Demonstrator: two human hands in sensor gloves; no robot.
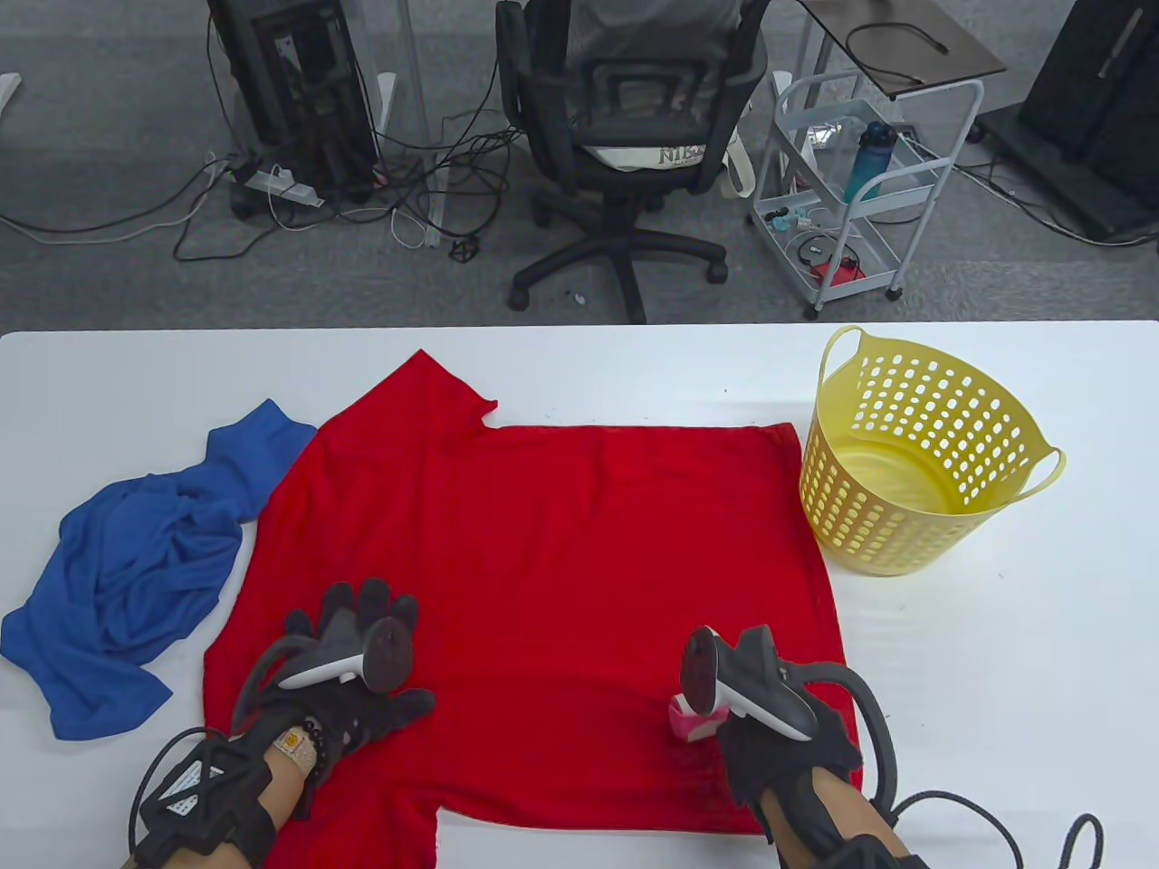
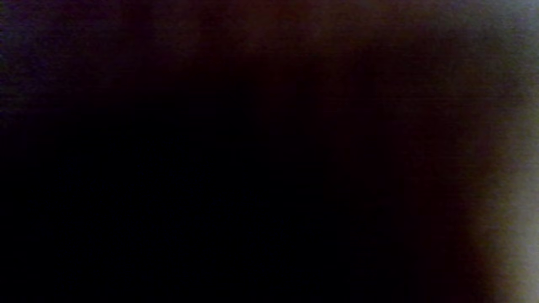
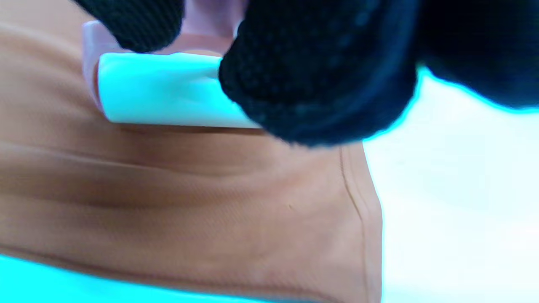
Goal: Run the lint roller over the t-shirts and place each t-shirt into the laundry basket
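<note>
Right hand (image 1: 779, 715) grips lint roller (image 1: 693, 721) on red t-shirt (image 1: 561, 561).

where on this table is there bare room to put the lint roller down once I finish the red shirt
Bare table lies right of the red t-shirt, in front of the yellow laundry basket; another strip runs along the far edge behind the shirt. The left side is crowded by the blue t-shirt.
</note>
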